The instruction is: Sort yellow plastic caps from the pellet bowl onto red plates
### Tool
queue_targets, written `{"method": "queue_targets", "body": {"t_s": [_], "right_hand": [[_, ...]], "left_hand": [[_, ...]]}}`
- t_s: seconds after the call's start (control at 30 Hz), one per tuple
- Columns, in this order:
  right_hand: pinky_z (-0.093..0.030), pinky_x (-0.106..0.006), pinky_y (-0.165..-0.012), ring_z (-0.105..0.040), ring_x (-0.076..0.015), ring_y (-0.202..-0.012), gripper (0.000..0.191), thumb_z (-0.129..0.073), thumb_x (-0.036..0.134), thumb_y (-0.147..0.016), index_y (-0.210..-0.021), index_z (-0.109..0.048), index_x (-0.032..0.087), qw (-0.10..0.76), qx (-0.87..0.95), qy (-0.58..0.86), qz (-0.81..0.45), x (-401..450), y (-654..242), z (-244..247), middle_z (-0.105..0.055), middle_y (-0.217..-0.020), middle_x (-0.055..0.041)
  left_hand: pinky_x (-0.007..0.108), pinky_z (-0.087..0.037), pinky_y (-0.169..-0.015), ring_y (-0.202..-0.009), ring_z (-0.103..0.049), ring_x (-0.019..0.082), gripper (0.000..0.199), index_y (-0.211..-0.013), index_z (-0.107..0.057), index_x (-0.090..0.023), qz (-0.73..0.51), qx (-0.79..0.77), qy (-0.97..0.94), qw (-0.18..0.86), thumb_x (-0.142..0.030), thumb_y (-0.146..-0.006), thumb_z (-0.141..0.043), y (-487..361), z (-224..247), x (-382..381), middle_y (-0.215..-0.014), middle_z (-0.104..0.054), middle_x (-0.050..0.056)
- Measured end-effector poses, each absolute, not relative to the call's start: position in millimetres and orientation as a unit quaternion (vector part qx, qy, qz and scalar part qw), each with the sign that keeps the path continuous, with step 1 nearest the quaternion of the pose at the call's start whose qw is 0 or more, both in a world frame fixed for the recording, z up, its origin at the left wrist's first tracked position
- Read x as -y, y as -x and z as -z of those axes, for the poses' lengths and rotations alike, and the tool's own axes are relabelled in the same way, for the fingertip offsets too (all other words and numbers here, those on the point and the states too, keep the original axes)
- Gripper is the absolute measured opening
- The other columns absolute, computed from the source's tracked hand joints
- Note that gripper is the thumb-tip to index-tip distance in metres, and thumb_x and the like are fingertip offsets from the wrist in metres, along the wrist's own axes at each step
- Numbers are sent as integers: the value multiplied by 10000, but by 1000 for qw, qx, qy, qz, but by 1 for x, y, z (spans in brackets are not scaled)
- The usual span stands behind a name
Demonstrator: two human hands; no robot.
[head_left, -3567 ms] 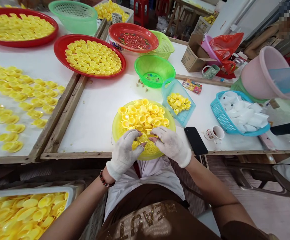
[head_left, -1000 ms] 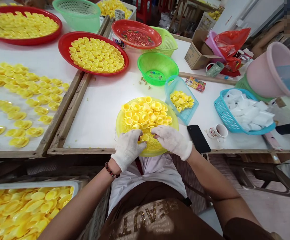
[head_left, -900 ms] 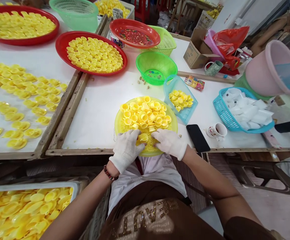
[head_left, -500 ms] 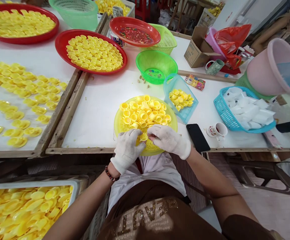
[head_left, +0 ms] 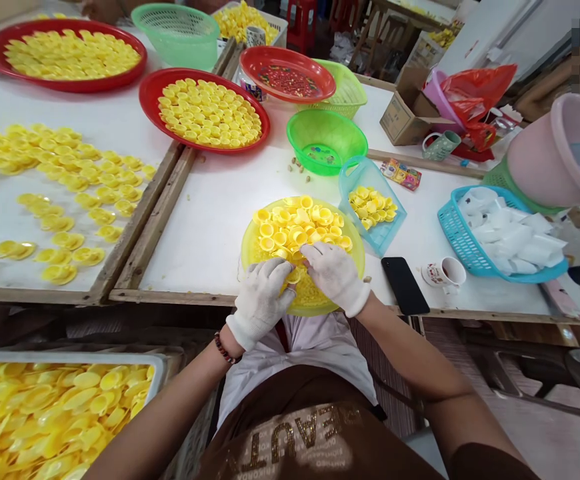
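Note:
White knit gloves cover both of my hands over a round yellow basin (head_left: 248,250). My left hand (head_left: 264,293) is closed, thumb and fingers pinching a small yellow plastic cup (head_left: 295,275) near the basin's front. My right hand (head_left: 337,275) is just beside it, fingers bent and pressed together at the edge of the cup pile; whatever they grip is hidden. Loose yellow plastic cups (head_left: 297,235) are heaped at the back of the basin. Small yellow bits (head_left: 315,293) cover its front part.
Right of the basin are a blue scoop tray (head_left: 387,235) of yellow pieces, a black phone (head_left: 405,285), a mug (head_left: 435,273) and a blue basket (head_left: 463,247). Behind stand a green bowl (head_left: 327,143) and a red tray (head_left: 150,100). A crate (head_left: 157,373) of yellow pieces sits lower left.
The view has shifted, so the table things appear further right. My right hand has moved inward, closer to my left hand and the cup pile. My left hand still pinches the cup.

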State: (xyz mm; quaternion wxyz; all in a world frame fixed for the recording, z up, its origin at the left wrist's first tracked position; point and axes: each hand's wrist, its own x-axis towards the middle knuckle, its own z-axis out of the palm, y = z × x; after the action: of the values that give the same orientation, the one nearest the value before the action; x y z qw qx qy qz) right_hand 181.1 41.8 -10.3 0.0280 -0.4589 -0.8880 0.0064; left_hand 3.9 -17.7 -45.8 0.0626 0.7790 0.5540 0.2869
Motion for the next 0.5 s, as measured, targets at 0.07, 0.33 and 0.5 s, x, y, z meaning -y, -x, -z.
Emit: {"method": "queue_targets", "body": {"t_s": [0.07, 0.33, 0.5], "right_hand": [[-374, -352, -785, -572, -238, -895, 233, -428, 177, -995, -1106, -632, 163, 33, 890, 455, 19, -47, -172, 17, -660, -991, -102], [-406, -332, -748, -614, -231, -840, 145, -494, 208, -933, -890, -630, 189, 98, 885, 455, -35, -41, -181, 17, -690, -900, -93], [-408, -315, -716, -638, -220, -805, 126, -512, 205, -897, -860, -631, 189, 59, 862, 499, -66, -41, -167, 15, -701, -841, -71]], "left_hand": [[429, -499, -953, -1089, -622, 264, 253, -1140, -636, -203, -244, -597, -761, 75, -337, -927, -605, -1, 37, 22, -1196, -648, 115], [418, -542, -926, -1056, -616, 209, 354, -1226, -614, -185, -185, -750, -634, 19, -428, -974, -564, 82, 9, 38, -1232, -621, 112], [460, -500, -920, -992, -613, 243, 382, -1150, -637, -169, -187, -774, -605, -6, -463, -908, -606, 164, -16, 49, -1060, -683, 85]]}}
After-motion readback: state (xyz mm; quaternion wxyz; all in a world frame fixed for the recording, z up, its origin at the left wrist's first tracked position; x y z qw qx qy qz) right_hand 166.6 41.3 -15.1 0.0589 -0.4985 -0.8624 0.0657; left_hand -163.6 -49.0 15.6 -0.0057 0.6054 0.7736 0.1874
